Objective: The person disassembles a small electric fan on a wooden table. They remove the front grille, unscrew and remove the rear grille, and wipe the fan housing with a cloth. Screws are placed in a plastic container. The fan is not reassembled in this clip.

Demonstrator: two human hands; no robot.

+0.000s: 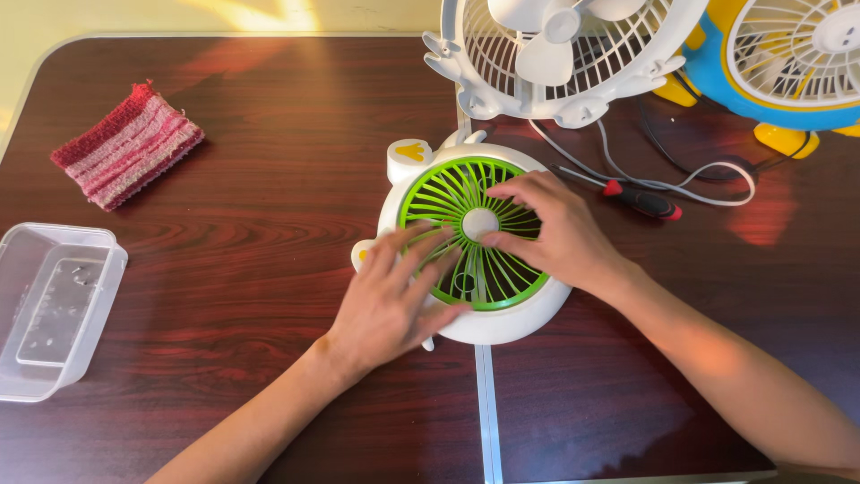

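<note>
Both your hands lie flat, fingers spread and gripping nothing, on the round green plastic grille of the small white desk fan lying face up: your left hand presses its lower left part, your right hand its right side with fingertips at the white hub. The fan rests on the dark wood-grain table, with a white fan just behind it and a red-handled screwdriver just right of it. Well to the fan's left lie a clear plastic box and a red striped cloth.
</note>
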